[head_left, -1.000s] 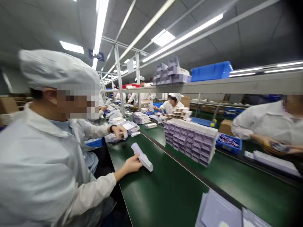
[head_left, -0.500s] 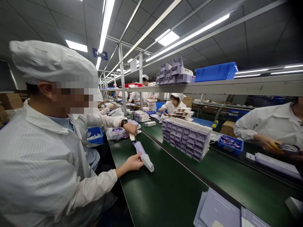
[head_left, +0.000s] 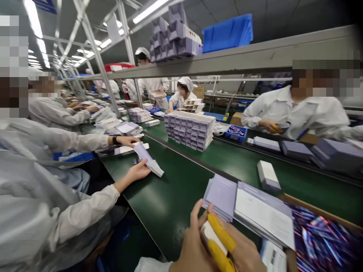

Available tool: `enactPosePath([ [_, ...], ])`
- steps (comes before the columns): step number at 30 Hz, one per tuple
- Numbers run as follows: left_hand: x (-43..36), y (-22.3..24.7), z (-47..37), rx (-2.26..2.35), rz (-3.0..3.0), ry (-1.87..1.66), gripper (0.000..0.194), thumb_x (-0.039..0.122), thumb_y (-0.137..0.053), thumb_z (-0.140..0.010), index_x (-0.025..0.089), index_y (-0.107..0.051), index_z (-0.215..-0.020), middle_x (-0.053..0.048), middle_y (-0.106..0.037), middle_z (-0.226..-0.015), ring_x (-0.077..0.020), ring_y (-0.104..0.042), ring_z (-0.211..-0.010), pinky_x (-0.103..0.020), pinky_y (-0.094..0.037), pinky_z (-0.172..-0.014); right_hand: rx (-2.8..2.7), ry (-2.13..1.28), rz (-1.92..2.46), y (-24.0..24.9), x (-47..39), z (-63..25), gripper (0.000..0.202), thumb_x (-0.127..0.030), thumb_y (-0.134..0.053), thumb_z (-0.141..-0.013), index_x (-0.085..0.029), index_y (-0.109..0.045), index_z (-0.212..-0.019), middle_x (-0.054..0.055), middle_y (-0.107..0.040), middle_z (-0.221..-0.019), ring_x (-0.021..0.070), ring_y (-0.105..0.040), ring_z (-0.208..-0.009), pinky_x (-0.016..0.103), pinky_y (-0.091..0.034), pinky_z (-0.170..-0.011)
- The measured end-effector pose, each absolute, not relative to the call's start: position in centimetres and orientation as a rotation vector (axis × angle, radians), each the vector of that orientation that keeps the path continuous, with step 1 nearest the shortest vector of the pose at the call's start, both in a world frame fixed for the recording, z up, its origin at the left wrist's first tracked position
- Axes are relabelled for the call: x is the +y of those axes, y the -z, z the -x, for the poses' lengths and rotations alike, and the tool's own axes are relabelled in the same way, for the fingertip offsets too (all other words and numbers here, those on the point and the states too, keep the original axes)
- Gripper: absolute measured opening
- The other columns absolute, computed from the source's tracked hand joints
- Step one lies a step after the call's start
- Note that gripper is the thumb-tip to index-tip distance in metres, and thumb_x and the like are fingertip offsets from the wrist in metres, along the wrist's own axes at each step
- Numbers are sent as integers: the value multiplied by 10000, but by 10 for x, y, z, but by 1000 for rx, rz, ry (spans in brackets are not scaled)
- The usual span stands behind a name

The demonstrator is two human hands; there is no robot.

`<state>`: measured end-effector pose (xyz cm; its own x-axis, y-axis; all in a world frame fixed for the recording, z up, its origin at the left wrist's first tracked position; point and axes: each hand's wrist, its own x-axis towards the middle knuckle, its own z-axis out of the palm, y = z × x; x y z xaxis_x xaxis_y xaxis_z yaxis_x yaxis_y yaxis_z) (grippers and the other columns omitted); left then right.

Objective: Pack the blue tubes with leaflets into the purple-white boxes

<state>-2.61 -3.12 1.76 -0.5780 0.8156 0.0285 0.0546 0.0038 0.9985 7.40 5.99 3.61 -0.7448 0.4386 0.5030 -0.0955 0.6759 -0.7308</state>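
Observation:
Low in the view, my left hand [head_left: 193,241] and my right hand [head_left: 241,245] meet around a small white object [head_left: 214,236]. Yellow coverings wrap two fingers of my right hand, which press on the object. My left fingers curve along its other side; its lower part is hidden by the hands. Just beyond my hands lie a stack of flat lilac cartons [head_left: 221,196] and a stack with white sheets on top [head_left: 263,215]. A box of shiny blue and red packets [head_left: 326,241] is to the right.
A person's hand [head_left: 138,170] at left holds a lilac and white carton [head_left: 149,158] over the green table [head_left: 167,196]. Stacked cartons [head_left: 190,128] stand at centre. Across the table a person [head_left: 295,109] works beneath the shelf [head_left: 255,53].
The view has turned right and down, and both my hands with the white object have come into sight. The neighbouring person's upper hand has moved onto the carton's top end.

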Motion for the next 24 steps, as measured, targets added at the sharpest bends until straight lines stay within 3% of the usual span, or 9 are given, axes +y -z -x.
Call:
enactPosePath([
  [5, -24, -27, 18, 1800, -1085, -1483, 611, 195, -618, -587, 194, -378, -1149, -61, -610, -1041, -195, -590, -915, -271, -471, -800, -2204, -1168, 468, -33, 63, -73, 295, -278, -581, -737, -230, -618, -1026, 42, -601, -1084, 214, -566, -981, 284, -479, -838],
  [9, -20, -24, 18, 1894, -1121, -1396, 672, 157, -581, -600, 179, -309, -1213, -93, -547, -1149, -214, -538, -1023, -308, -442, -861, -1975, -1611, 669, -44, 64, -72, 291, -318, -582, -744, -185, -634, -998, 70, -654, -959, 224, -608, -884, 292, -514, -770],
  [11, -20, -24, 14, 1926, -1108, -1388, 673, 145, -572, -604, 171, -305, -1222, -103, -517, -1187, -221, -504, -1073, -324, -421, -893, -1986, -1673, 620, -47, 64, -73, 299, -317, -598, -734, -193, -631, -1004, 61, -663, -934, 221, -619, -844, 295, -521, -753],
  [13, -20, -27, 12, 1927, -1071, -1402, 653, 152, -575, -609, 175, -323, -1211, -94, -532, -1165, -218, -508, -1064, -329, -419, -895, -2133, -1541, 493, -46, 64, -74, 365, -290, -620, -717, -212, -592, -1072, 58, -631, -1025, 226, -597, -907, 303, -497, -808],
  [16, -19, -35, 13, 1918, -974, -1443, 585, 165, -564, -636, 198, -360, -1183, -68, -570, -1100, -202, -550, -982, -322, -447, -846, -2310, -1086, 319, -37, 65, -76, 546, -238, -623, -711, -203, -447, -1227, 79, -487, -1234, 251, -477, -1096, 343, -414, -923],
  [19, -18, -40, 15, 1864, -947, -1466, 494, 167, -539, -667, 218, -408, -1140, -49, -600, -1030, -185, -577, -901, -309, -467, -792, -2374, -714, 171, -29, 70, -78, 594, -153, -549, -748, -201, -330, -1299, 74, -408, -1300, 245, -384, -1180, 367, -384, -955],
  [22, -17, -37, 17, 1800, -960, -1495, 503, 195, -599, -629, 211, -446, -1108, -55, -605, -1005, -202, -575, -900, -310, -462, -791, -2409, -700, 119, -23, 74, -82, 543, -127, -493, -776, -239, -349, -1287, 47, -419, -1294, 229, -356, -1200, 377, -366, -970],
  [24, -18, -34, 19, 1782, -845, -1597, 611, 234, -659, -584, 198, -417, -1144, -66, -598, -996, -211, -577, -876, -314, -460, -784, -2374, -899, 242, -16, 69, -84, 536, -189, -530, -767, -248, -369, -1276, 50, -414, -1299, 238, -352, -1202, 389, -352, -973],
])
